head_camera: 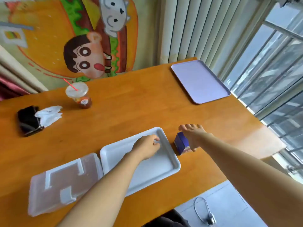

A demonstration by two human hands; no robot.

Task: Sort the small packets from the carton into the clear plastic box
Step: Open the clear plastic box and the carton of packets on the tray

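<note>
Two bare arms of yours reach out over the orange wooden table [131,108]. Far left lie a black case [27,120] and crumpled white gloves [49,115], with an iced drink cup [80,95] and its red straw behind them. Nearer you, at the table's front edge, sits the clear plastic box [65,182], lying flat, its long side running left to right and touching the white tray [170,161] beside it. Your left hand [147,148] rests inside that tray near its far right corner, fingers curled together; whether they pinch anything I cannot tell. Just right of the tray stands the small blue carton [180,143], upright, its long axis vertical, one corner edge facing you. Your right hand [192,135] is over the carton's top and right side, fingers spread and pointing away from you, thumb down beside the carton. Far right, at the back corner, lies a lilac tray [200,81].
</note>
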